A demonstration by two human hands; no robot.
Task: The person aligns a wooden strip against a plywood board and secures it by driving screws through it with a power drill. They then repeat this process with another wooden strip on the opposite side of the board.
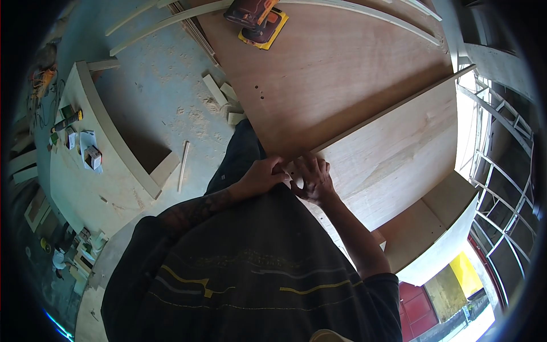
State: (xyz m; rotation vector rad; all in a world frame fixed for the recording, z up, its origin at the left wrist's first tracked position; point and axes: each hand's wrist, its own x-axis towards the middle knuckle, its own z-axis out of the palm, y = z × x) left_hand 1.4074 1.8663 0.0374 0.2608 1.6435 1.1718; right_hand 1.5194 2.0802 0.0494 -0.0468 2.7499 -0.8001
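Note:
Both hands meet near the centre of the head view, at the near corner of a pale wooden panel (393, 142) that rises from a brown plywood sheet (319, 74). My left hand (263, 178) has its fingers curled together at the corner; whatever lies between them is too small to tell. Beside it on the right, my right hand (310, 178) rests bent fingers on the panel's end edge. The fingertips of the two hands nearly touch. A few dark holes show in the plywood, up and left of the hands.
A yellow-based power tool (265, 28) stands on the plywood's far part. Curved wooden strips (171, 24) cross the top. At left, a curved wooden piece (102, 171) carries a drill (67, 121) and a small box (93, 157). Wood offcuts (213, 90) and sawdust lie on the floor.

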